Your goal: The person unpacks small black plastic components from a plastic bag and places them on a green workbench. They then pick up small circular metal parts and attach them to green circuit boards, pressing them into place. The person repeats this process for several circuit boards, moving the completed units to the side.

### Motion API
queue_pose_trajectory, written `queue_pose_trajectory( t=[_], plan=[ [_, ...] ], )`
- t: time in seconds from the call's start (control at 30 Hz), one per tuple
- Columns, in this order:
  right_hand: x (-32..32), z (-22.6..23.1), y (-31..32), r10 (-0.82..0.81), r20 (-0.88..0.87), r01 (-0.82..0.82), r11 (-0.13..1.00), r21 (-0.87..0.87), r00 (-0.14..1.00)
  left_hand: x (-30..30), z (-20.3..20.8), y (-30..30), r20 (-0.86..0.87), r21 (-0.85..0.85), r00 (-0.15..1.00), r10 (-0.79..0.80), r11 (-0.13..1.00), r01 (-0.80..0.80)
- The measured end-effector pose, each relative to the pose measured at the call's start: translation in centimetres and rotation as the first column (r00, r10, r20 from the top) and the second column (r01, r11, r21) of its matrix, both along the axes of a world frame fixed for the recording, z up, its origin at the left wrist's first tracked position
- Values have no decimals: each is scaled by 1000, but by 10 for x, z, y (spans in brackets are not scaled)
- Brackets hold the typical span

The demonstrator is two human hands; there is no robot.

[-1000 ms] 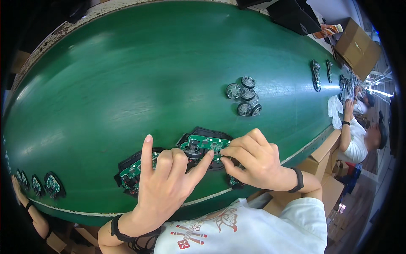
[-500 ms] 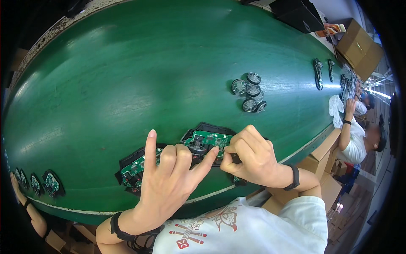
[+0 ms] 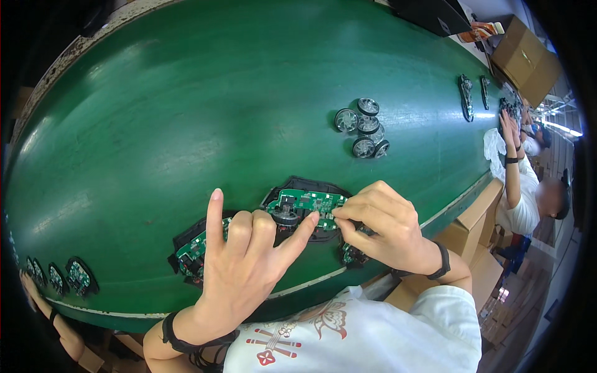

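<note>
A black plastic shell with a green circuit board and a dark round wheel lies on the green table before me. My left hand steadies this assembly, its thumb tip pressed on the board, middle fingers curled by the wheel and one finger stretched away. At the board's right part, my right hand pinches with thumb and forefinger; whatever is between those tips is too small to make out. Partly behind my left hand lies another board assembly. One more board assembly sits below my right hand.
Several wheels lie grouped on the green table. More board assemblies stand at far left and far right. Cardboard boxes flank the table at right, near a co-worker. Another person's arm reaches in at left.
My right hand has shifted slightly right and its fingers have straightened, the pinch still at the board. My left hand has barely moved. The right co-worker's hands have moved farther up the table.
</note>
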State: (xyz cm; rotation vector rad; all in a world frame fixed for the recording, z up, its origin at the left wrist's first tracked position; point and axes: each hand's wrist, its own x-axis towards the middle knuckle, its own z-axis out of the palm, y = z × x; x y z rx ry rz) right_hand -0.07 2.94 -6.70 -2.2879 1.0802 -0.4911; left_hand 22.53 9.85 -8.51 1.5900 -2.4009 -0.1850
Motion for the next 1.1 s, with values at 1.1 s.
queue_pose_trajectory(
  t=[1.1],
  plan=[
    [24,8,4,209,-300,-251,962,-110,931,32,37,2,-196,46,971,134,991,-127]
  ],
)
